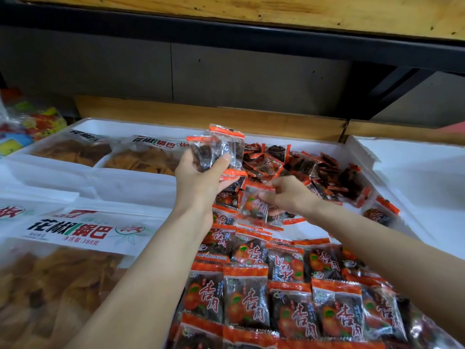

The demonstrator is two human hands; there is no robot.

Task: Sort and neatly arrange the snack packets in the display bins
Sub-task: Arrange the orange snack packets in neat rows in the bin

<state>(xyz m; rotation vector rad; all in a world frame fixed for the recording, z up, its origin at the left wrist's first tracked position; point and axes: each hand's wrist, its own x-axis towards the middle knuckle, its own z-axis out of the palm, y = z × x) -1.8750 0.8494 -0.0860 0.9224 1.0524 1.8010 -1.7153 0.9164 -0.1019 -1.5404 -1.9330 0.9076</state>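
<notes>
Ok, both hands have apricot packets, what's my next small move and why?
Probably lay the single packet in your right hand into the bare white gap beyond the tidy rows. The left hand holds a raised bunch, and the loose pile behind is unsorted.

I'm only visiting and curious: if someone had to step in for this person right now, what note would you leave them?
Left hand: raised over the bin, gripping a small stack of clear, orange-edged snack packets.
Right hand: lower, pinching one more such packet above the bin.
White foam bin: near end holds neat overlapping rows of packets, labels up; far end is a loose jumbled heap.
Large white bags of golden crisps lie in the bins to the left.
Done: the front rows.
Left: add the held packets to the rows, then sort the heap.
</notes>
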